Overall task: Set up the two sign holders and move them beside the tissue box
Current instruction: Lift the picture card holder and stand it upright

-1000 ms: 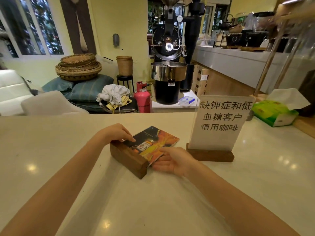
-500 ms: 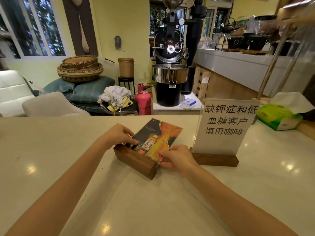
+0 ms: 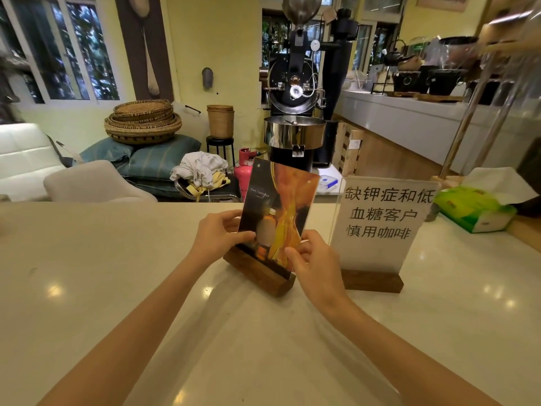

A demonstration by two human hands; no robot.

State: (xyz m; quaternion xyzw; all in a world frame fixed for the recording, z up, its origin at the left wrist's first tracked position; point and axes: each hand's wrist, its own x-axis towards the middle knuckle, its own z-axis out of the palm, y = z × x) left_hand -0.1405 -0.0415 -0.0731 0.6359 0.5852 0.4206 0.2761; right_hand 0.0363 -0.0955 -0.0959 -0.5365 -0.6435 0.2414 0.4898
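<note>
Pale, glossy worktop point(image 3: 87, 288) across the whole foreground. Left hand point(image 3: 218, 237) at the left edge of the picture card point(image 3: 278, 212), fingers point(image 3: 234, 215) pinched on that edge, thumb in front. Card upright, leaning slightly back, lower edge down in the dark wooden base point(image 3: 259, 272) resting on the worktop. Dark card with an orange swirl and a bottle printed on it. Right hand point(image 3: 314, 263) at the card's lower right corner, fingers clamped on that corner, just above the right end of the base. Just right of that hand, second sign holder point(image 3: 380, 227) already standing: clear panel with black Chinese characters, upright in its own wooden base point(image 3: 371, 281). Further right and a little farther back, green tissue box point(image 3: 474, 210) with a white tissue sticking out, near the second sign but apart from it. Beyond the worktop, a black coffee roaster point(image 3: 295, 92) behind the card.
</note>
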